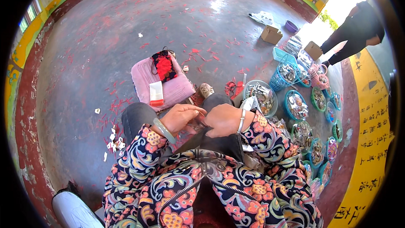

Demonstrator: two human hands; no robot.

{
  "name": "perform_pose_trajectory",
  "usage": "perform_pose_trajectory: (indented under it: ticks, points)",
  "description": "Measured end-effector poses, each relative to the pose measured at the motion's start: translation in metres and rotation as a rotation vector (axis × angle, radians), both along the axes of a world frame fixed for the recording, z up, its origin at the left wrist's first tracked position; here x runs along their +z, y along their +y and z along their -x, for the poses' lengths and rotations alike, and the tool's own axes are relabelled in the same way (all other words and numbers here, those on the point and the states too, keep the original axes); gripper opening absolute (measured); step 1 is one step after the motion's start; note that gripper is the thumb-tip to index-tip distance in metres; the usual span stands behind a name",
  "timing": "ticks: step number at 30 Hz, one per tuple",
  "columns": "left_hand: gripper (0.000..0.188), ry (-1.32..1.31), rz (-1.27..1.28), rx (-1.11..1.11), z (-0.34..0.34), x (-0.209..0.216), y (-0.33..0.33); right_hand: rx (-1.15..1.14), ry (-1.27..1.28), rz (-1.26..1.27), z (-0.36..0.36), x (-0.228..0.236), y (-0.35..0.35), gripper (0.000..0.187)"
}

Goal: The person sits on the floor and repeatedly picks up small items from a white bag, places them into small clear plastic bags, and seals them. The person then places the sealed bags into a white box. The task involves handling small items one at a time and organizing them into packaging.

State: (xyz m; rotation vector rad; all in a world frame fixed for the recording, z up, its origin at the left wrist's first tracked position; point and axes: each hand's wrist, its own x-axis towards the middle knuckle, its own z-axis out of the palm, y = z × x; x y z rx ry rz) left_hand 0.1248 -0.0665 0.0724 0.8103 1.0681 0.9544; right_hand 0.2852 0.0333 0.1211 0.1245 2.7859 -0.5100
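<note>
My left hand [180, 118] and my right hand [224, 120] meet above my lap. Both have their fingers bent inward and closed, with the fingertips close together. Something small and shiny, perhaps clear plastic, shows between them, but the fingers cover most of it and its kind cannot be told. A pale green bangle [164, 130] circles my left wrist, and a silver bracelet [241, 120] my right. Just beyond my knees sits a pink padded cushion [141, 78]. On it lie a black pouch with a red flower [166, 66] and a white packet with a red end [156, 92].
Several baskets of small packed items crowd my right side, among them a clear tub [275, 101] and a blue basket [277, 80]. Cardboard boxes [271, 35] and a purple bowl [291, 26] stand farther off. Red scraps litter the floor. Another person [356, 29] bends near the doorway.
</note>
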Motion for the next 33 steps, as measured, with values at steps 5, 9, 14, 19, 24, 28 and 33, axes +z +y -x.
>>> perform_pose_trajectory:
  ticks: [5, 9, 14, 19, 24, 28, 33]
  points:
    - [0.035, 0.069, 0.004, 0.047, 0.004, -0.002, -0.005, -0.028, -0.047, -0.069, 0.009, -0.015, -0.008, 0.036]
    - [0.036, 0.065, -0.001, -0.022, 0.0, -0.002, 0.009, -0.165, -0.15, -0.021, 0.004, -0.007, -0.009, 0.036]
    - [0.039, 0.024, -0.014, -0.043, 0.017, -0.011, 0.007, -0.246, -0.25, 0.308, 0.012, -0.013, 0.009, 0.04]
    - [0.045, -0.198, 0.088, 0.024, 0.025, -0.036, 0.015, -0.527, -0.17, 0.776, -0.003, -0.033, 0.027, 0.038]
    - [0.045, -0.536, 0.092, 0.125, 0.028, -0.075, 0.013, -0.876, 0.075, 1.238, -0.016, -0.057, 0.034, 0.032]
    - [0.031, -0.562, 0.099, 0.19, 0.014, -0.07, 0.017, -0.957, 0.17, 1.437, -0.012, -0.069, 0.033, 0.026]
    - [0.023, -0.494, 0.118, 0.257, 0.015, -0.085, 0.018, -0.955, 0.178, 1.432, -0.003, -0.083, 0.029, 0.025]
